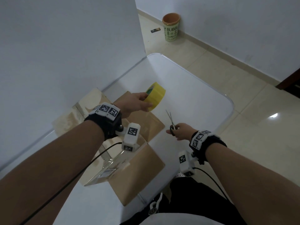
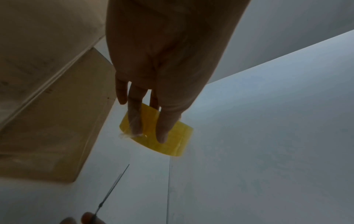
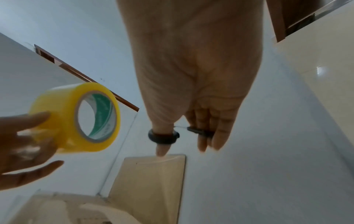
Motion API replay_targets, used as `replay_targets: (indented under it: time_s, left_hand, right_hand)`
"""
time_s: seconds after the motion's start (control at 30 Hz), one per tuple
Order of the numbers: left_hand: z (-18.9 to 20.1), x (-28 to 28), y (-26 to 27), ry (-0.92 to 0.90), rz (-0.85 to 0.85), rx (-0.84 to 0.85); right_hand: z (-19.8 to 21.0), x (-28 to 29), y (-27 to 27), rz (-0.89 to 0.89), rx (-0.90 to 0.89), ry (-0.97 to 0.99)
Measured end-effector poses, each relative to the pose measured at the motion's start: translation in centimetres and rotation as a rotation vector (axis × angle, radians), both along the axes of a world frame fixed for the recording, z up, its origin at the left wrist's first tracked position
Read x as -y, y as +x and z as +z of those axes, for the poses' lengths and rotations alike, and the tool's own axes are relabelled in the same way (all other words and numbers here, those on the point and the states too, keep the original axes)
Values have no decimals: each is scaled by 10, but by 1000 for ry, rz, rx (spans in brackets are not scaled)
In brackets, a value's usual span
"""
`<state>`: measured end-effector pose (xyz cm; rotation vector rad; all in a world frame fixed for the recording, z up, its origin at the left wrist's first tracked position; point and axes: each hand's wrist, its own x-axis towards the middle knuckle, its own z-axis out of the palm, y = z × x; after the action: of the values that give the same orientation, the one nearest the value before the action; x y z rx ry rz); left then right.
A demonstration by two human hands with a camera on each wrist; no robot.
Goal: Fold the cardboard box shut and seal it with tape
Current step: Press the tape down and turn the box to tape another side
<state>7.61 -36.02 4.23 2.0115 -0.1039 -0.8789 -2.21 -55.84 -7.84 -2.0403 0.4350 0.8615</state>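
Left hand [image 1: 134, 103] holds the tape roll [image 1: 155, 95] up off the table [image 1: 203, 88], fingers and thumb curled round its yellow outer band. In the left wrist view two fingers [image 2: 164, 128] lie across the band, slightly apart from each other. Roll is on edge (green-printed core faces the right wrist camera, [image 3: 76, 116]). A clear strip of tape seems to run from the roll back down toward the box, but it's faint, so not sure where it ends.

Right hand [image 1: 182, 131] holds the scissors [image 1: 172, 123]: thumb through one black loop, other fingers [image 3: 220, 131] through or against the second loop, pressed together. Blades are parted a little and point away from the fingertips, toward the roll. Blade tips sit just below and to the right of the left fingers, not touching the roll.

Cardboard box [image 1: 139, 172] lies under the left wrist, behind both sets of fingertips, nearer the body. One brown flap [image 1: 146, 125] lies out flat toward the scissors, between the two hands. Top side has clear tape and a label on it already. Can't tell whether the seam is fully shut, the wrist camera blocks it.

A printed bin [image 1: 171, 26] stands on the floor by the wall, well beyond the fingers.
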Motion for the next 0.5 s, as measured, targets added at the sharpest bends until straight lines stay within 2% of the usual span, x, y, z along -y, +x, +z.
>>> replay_targets:
  time_s: [0.07, 0.13, 0.27, 0.37, 0.43, 0.5]
  left_hand:
    - [4, -6, 0, 12, -14, -3]
    - [8, -11, -3, 18, -16, 2]
    - [12, -20, -7, 18, -24, -13]
    - [11, -25, -7, 30, -47, -16]
    - [8, -26, -5, 59, -58, -8]
    - [7, -23, -3, 127, -75, 27]
  right_hand:
    - [-3, -3, 8, 102, 52, -224]
    - [-5, -8, 17, 153, 98, -356]
    - [-11, -11, 31, 58, 133, -353]
    - [-11, -11, 40, 8, 235, -336]
    - [-6, -12, 47, -135, 413, -222]
    - [7, -16, 58, -254, 755, -120]
